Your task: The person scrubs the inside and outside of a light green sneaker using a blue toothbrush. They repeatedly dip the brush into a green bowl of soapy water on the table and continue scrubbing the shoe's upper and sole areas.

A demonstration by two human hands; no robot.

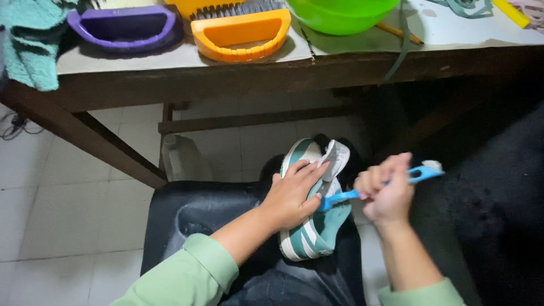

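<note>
A teal and white sneaker (314, 229) lies on my lap over a dark apron, its white tongue (335, 158) pulled up. My left hand (292, 195) grips the sneaker across its upper, fingers spread over the laces area. My right hand (386, 192) is closed in a fist around a blue toothbrush (422, 173). The toothbrush's bristle end sticks out to the right of the fist, and its handle end points toward the sneaker.
A wooden table edge (283, 73) runs across the top. On it stand a purple brush (122, 28), an orange brush (241, 31), a green bowl (340, 14) and a teal towel (31, 42). A white jug (181, 158) stands on the tiled floor.
</note>
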